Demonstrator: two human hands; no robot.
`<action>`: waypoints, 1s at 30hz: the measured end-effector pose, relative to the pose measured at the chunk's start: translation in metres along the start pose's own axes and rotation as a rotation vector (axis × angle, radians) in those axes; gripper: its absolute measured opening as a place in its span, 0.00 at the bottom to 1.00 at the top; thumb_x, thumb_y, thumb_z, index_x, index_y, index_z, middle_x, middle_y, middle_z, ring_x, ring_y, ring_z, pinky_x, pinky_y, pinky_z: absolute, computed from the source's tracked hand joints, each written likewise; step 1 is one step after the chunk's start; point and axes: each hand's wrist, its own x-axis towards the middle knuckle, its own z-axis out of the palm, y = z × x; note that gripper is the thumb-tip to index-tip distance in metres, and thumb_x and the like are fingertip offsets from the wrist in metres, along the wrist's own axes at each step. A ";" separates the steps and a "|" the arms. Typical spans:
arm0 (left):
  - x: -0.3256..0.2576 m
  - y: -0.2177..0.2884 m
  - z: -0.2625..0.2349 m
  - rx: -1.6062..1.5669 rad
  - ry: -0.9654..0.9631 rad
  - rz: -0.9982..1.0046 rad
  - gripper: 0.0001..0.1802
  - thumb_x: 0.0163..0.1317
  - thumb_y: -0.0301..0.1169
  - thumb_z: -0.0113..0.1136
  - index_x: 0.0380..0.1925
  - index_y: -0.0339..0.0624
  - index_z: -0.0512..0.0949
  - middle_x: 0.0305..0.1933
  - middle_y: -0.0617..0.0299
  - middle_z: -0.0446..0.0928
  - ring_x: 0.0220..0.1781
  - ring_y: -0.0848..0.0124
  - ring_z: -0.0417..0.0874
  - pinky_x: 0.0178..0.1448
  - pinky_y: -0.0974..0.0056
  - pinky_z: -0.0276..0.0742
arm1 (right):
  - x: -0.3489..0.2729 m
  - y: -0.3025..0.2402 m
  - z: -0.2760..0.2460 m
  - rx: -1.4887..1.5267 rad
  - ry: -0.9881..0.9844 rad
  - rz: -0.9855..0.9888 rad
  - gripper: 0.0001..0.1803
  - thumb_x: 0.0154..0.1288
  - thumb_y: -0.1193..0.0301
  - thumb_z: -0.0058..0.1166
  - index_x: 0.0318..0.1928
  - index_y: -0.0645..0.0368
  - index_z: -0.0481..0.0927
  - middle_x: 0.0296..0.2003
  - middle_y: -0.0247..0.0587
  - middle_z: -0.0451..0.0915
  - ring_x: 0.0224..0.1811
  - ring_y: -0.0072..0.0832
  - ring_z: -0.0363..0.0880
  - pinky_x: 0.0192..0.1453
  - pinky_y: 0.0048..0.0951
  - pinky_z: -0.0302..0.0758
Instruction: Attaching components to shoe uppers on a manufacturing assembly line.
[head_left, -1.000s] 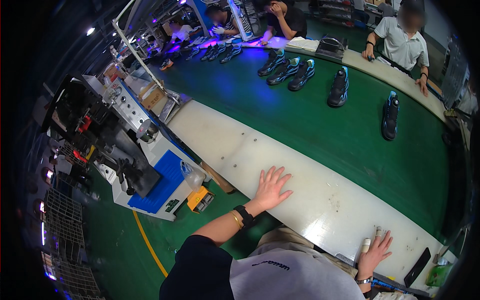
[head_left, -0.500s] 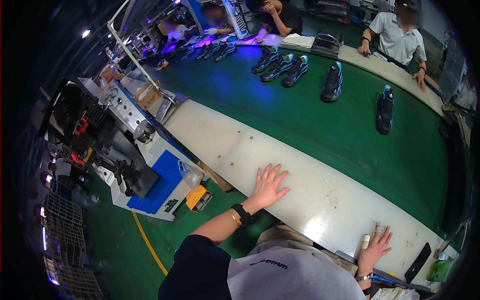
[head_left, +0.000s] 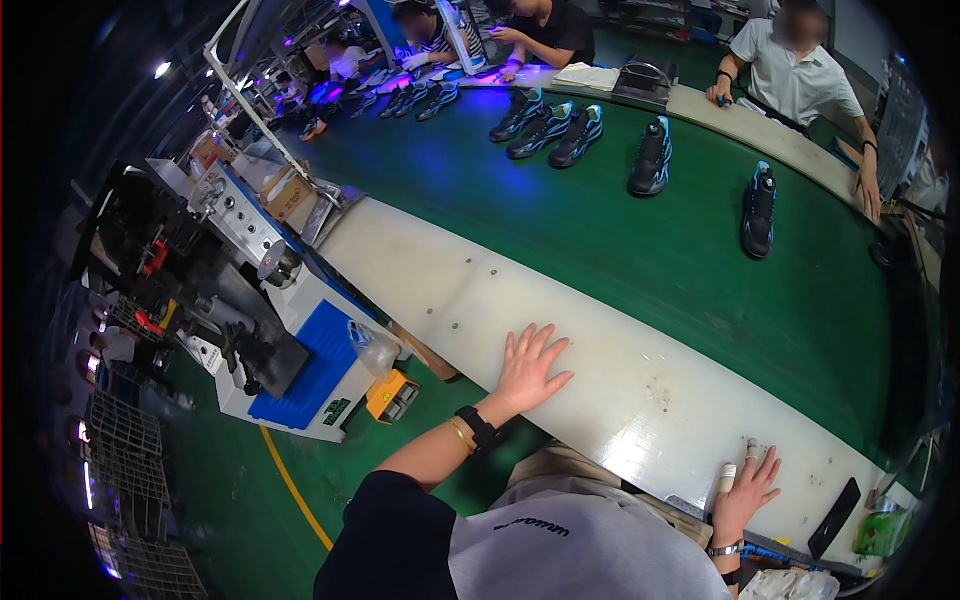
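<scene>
Risk seems slight here, and most of it would come from a careless sideways move. A flat black rectangular phone-like device [head_left: 835, 518] lies on the long off-white worktop [head_left: 620, 375], near the person's right hand [head_left: 745, 492]; an outward sweep could knock it against the crumpled green plastic packet [head_left: 882, 533] just beyond it, or perhaps over the near edge. Pale coverings [head_left: 728, 478] wrap two digits of that hand, and they could dull its feel or slip on a smooth surface. The nearest black sports shoe with bright blue trim [head_left: 760, 215] stands on the wide green surface [head_left: 700, 290] across the worktop, well apart from both hands; a hurried stretch for it could tip it, since it is tall at the ankle and narrow underneath. A second black-and-blue shoe [head_left: 651, 160] stands farther left, and past it a close group of three similar shoes [head_left: 577, 138], where nudging one could push its neighbours.

Both hands have hold of nothing. The left hand [head_left: 532, 372] is palm down with its fingers fanned wide and its thumb stretched out, seemingly resting flat on the worktop. The right is palm down near the front edge, fingers spread and loosely extended; whether its whole palm bears on the surface cannot be told.
</scene>
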 end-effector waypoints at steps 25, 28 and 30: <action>0.003 0.003 0.002 0.013 0.001 0.013 0.32 0.61 0.50 0.59 0.63 0.51 0.68 0.71 0.52 0.57 0.74 0.46 0.52 0.72 0.31 0.46 | 0.004 0.005 0.004 -0.003 0.001 0.003 0.21 0.65 0.66 0.51 0.56 0.61 0.71 0.75 0.49 0.46 0.78 0.51 0.40 0.69 0.75 0.38; -0.002 0.001 0.004 0.010 0.002 0.012 0.32 0.61 0.50 0.59 0.63 0.51 0.68 0.71 0.52 0.57 0.74 0.45 0.52 0.72 0.31 0.46 | 0.001 0.004 0.004 0.000 -0.004 0.001 0.20 0.65 0.65 0.51 0.55 0.61 0.71 0.75 0.49 0.46 0.78 0.51 0.40 0.69 0.75 0.38; -0.001 -0.002 0.005 0.017 0.013 0.015 0.32 0.61 0.50 0.59 0.63 0.52 0.68 0.71 0.52 0.57 0.74 0.45 0.52 0.72 0.31 0.45 | 0.003 0.003 0.005 -0.041 0.031 -0.027 0.22 0.69 0.61 0.47 0.60 0.58 0.69 0.74 0.46 0.49 0.77 0.51 0.43 0.67 0.76 0.42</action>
